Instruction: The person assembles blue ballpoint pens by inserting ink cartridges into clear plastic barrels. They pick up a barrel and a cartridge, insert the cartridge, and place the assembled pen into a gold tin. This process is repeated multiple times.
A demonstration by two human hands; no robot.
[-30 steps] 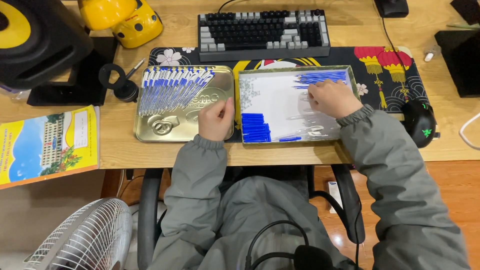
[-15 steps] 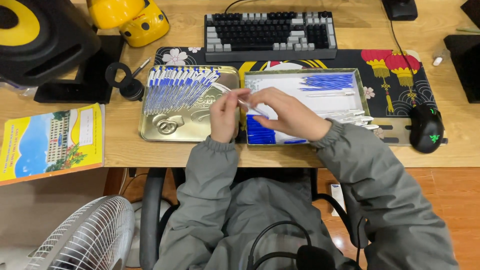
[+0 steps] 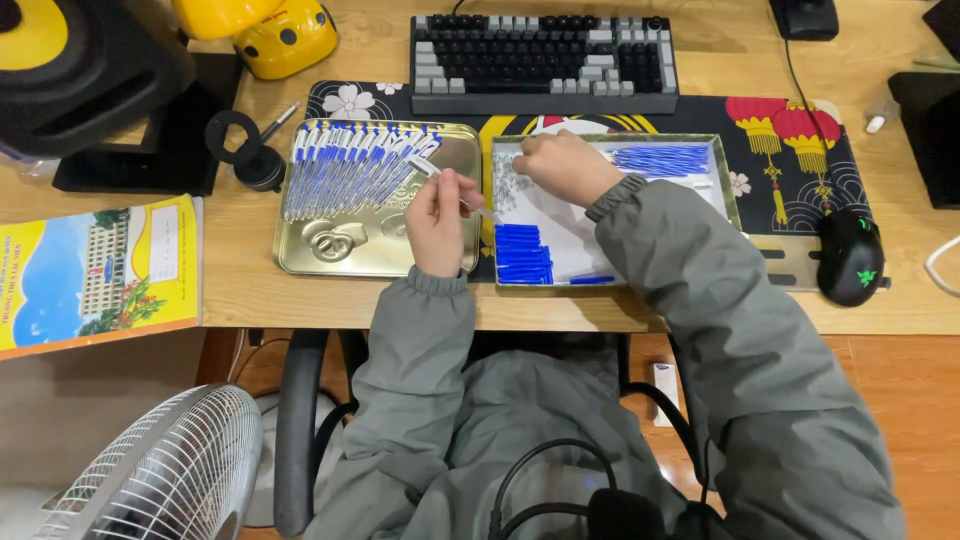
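My left hand (image 3: pixel 437 218) holds a clear pen barrel (image 3: pixel 428 170) over the gold tray (image 3: pixel 340 245), which carries a row of assembled blue-and-white pens (image 3: pixel 350 165). My right hand (image 3: pixel 562 165) rests in the upper left of the second tray (image 3: pixel 727 185), fingers curled down over a pile of small metal springs (image 3: pixel 512 185); whether it grips any I cannot tell. That tray also holds blue refills (image 3: pixel 660 158) at the top and a stack of blue caps (image 3: pixel 520 255) at the lower left.
A keyboard (image 3: pixel 545 55) lies behind the trays on a patterned desk mat (image 3: pixel 800 130). A black mouse (image 3: pixel 850 255) sits at the right. A black speaker (image 3: pixel 80 70), a yellow toy (image 3: pixel 270 30) and a booklet (image 3: pixel 95 270) are at the left. A fan (image 3: pixel 160 470) stands below.
My right hand has moved from beside my left hand up to the spring pile in the right tray. My left hand stays over the gold tray with the barrel.
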